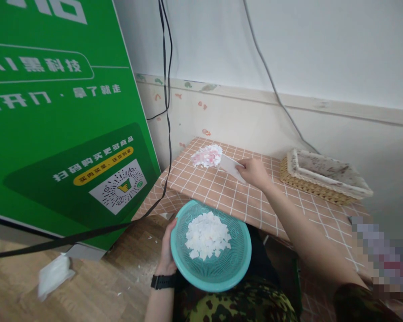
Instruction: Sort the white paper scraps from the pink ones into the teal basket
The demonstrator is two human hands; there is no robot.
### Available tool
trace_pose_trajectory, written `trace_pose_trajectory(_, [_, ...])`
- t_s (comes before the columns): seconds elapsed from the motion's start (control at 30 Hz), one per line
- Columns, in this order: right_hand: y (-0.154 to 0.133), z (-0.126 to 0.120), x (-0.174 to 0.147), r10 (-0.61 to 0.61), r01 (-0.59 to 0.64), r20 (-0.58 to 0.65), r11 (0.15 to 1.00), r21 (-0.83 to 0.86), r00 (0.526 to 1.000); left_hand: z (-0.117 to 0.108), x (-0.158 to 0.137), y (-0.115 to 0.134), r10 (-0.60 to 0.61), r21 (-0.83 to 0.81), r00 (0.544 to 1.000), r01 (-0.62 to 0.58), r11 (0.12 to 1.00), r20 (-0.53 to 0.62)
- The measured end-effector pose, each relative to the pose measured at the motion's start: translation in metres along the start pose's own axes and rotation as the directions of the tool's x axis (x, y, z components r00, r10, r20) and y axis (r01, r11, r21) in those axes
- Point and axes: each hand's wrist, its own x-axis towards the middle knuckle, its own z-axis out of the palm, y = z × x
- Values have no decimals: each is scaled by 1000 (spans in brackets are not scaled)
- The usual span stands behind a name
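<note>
My left hand (168, 250) grips the left rim of a teal plastic colander (233, 264), held at the table's front edge. Inside it lies a heap of small white paper scraps (208, 235). Over the table, my right hand (256, 172) is closed on a flat, pale, card-like sheet (232, 167). The sheet's far edge meets a pile of white and pink paper scraps (207, 156) near the table's back left corner. My right fingertips are partly hidden behind the hand.
A brown checked cloth covers the table (218, 192). A lined wicker basket (322, 192) sits at the right rear. Black cables (168, 116) hang at the left, by a green cabinet (70, 134). A white plastic bag (55, 273) lies on the wooden floor.
</note>
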Motion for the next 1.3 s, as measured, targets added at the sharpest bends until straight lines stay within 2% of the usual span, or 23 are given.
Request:
trace_pose_trajectory(0.23, [-8, -5, 3, -38, 36, 36, 998, 61, 999, -2, 2, 0, 3, 16, 1000, -3, 1000, -7])
trace_pose_trajectory(0.47, [-9, -6, 1, 28, -28, 11, 1000, 4, 1000, 2, -1, 0, 10, -13, 1000, -10, 1000, -10])
trace_pose_trajectory(0.9, [-10, -7, -1, 80, -81, 6, 991, 110, 997, -2, 2, -1, 44, -23, 999, -43, 999, 14])
trace_pose_trajectory(1.03, [-9, -7, 0, 138, -133, -34, 984, 117, 990, -2, 2, -1, 50, -41, 999, -50, 998, 19])
trace_pose_trajectory(1.3, [-14, -7, 0, 128, -137, 50, 958, 251, 991, -2, 3, 0, 44, -15, 999, -43, 999, 28])
